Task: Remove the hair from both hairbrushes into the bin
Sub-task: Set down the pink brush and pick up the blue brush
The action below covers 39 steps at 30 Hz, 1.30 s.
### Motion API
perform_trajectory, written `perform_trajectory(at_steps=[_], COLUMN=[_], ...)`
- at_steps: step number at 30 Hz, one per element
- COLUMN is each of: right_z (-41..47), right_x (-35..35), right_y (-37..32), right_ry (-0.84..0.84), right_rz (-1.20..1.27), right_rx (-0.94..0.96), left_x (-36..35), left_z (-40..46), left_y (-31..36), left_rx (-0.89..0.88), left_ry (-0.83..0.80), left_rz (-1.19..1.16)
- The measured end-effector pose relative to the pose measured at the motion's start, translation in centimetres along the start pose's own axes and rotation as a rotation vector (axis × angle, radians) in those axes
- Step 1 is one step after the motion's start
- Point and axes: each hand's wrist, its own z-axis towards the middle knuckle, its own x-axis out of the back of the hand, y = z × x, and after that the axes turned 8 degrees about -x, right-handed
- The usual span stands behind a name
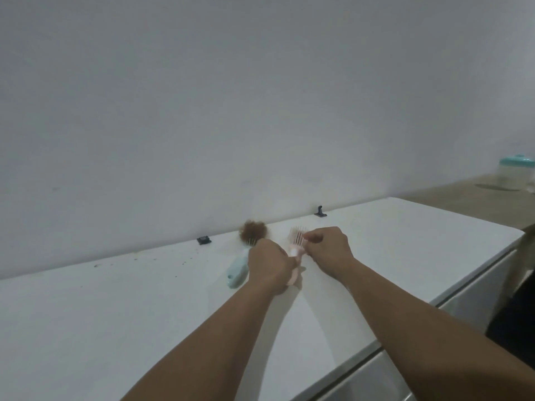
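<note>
A pink hairbrush (297, 238) stands tilted on the white top (115, 314), its bristle head up. My left hand (270, 263) is closed around its handle. My right hand (330, 244) rests at the bristles with fingers pinched together; what they pinch is too small to see. A mint-green hairbrush (238, 270) lies on the top just left of my left hand, its head covered by a brown clump of hair (253, 231) near the wall. No bin is in view.
Two small dark clips (203, 240) (320, 212) sit along the back edge by the wall. A jar with a teal lid (516, 172) stands on a wooden surface at the far right. The white top's edge drops off to the right.
</note>
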Motion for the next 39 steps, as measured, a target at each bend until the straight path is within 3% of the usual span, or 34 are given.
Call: perform_trajectory(at_steps=[6,10,14,17,21,29,32,36,39], right_z=[0.6,0.3,-0.5,-1.3,-2.5,-4.7,-5.9,-7.6,-8.9], right_x=[-1.0,-1.2,-1.4,-1.3,-0.5,2.5,3.9,6.9,9.9], right_y=[0.9,1.0,0.7,0.3,-1.0,-3.8,-5.2,-7.2,-7.9], right_ry=[0.055,0.058,0.040,0.025,-0.024,-0.072,-0.081,-0.103,-0.075], right_rz=[-0.177,-0.253,-0.314,-0.343,-0.352,-0.262,-0.100,0.253,0.363], right_rx=[0.150,0.221,0.254,0.240,0.231,0.234,0.167,-0.002,-0.091], left_x=[0.4,2.2,3.9,4.5,4.8,6.8,7.5,7.5,6.4], left_z=[0.6,1.5,2.3,2.6,2.3,-0.1,-1.4,-3.5,-5.5], left_y=[-0.3,-0.6,-2.1,-2.8,-2.6,-0.4,1.6,4.9,7.3], left_rx=[-0.091,-0.161,-0.034,0.064,0.033,0.016,-0.045,-0.131,-0.177], left_ry=[0.010,0.191,0.157,0.056,0.006,0.070,0.046,-0.101,-0.196], left_rz=[0.218,0.430,0.672,0.548,0.469,0.183,0.008,-0.090,-0.132])
